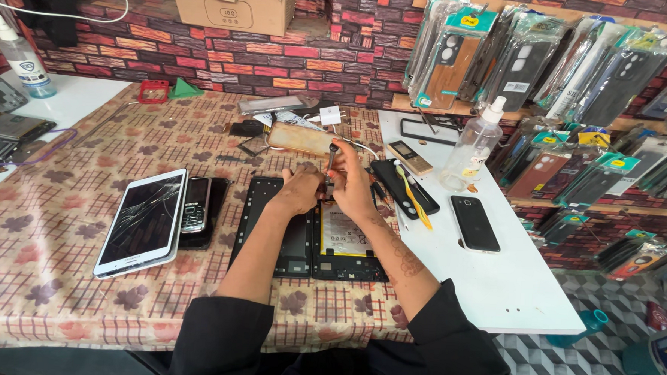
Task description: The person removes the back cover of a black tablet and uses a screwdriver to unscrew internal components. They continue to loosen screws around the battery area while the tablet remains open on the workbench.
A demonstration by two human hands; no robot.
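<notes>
**A:** We're looking down at a workbench draped in a checked cloth with brown leaf prints (pixel 59 288), and both hands are over the opened black tablet chassis (pixel 271 241) lying flat at the middle of it.

**B:** Right hand (pixel 351 184) first: it's curled around a slim screwdriver with a dark handle (pixel 332 159), held upright, tip pointing down at the chassis's upper edge.

**A:** And the left hand (pixel 300 190)?

**B:** Fingers bent, pressed against the right hand at the tool's lower end. Whether it's pinching the shaft or just bracing beside it, I cannot tell; the fingertips are hidden.

**A:** Inside the chassis there's a pale rectangular battery with a yellow border (pixel 342 231), sitting in the right half, just below the right hand.

**B:** To the left, a white tablet with a cracked dark screen (pixel 141 223) lies face up, and just beside it a small black keypad phone (pixel 195 204) rests on a dark case.

**A:** Over on the right, on the white table (pixel 524 293), a black smartphone (pixel 474 224) lies flat, well apart from the hands. Nearer them sits a black tray holding a yellow-handled tool (pixel 412 197).

**B:** Behind that, a clear plastic spray bottle (pixel 474 149) stands upright, with a gold keypad phone (pixel 410 158) close by.

**A:** Racks of packaged phone cases (pixel 549 62) hang along the brick-patterned wall.
</notes>
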